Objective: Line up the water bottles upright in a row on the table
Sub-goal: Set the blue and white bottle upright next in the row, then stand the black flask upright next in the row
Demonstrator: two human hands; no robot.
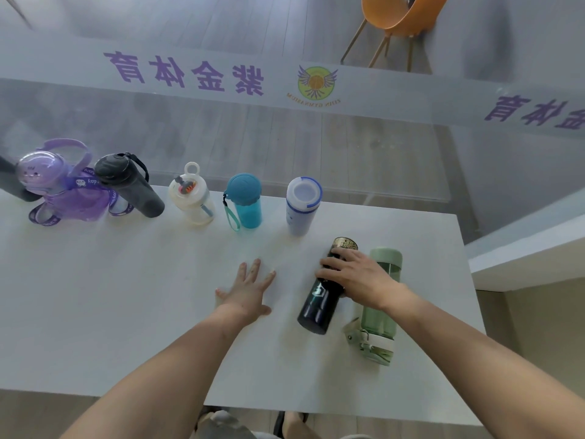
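Along the far edge of the white table (126, 296) several bottles stand upright in a row: a purple one (60, 185), a black one (131, 185), a cream one (193, 198), a teal one (245, 201) and a white-and-blue one (302, 205). A dark navy bottle (319, 302) with a gold cap lies on its side at the right. My right hand (354, 274) is wrapped over its upper part. A pale green bottle (380, 312) lies flat just right of it. My left hand (248, 289) rests flat on the table with fingers spread, holding nothing.
A glass wall with purple lettering runs right behind the table's far edge. An orange chair (399, 17) stands beyond the glass. The table's right edge is close to the green bottle. A dark object (9, 182) shows at the far left, partly cut off.
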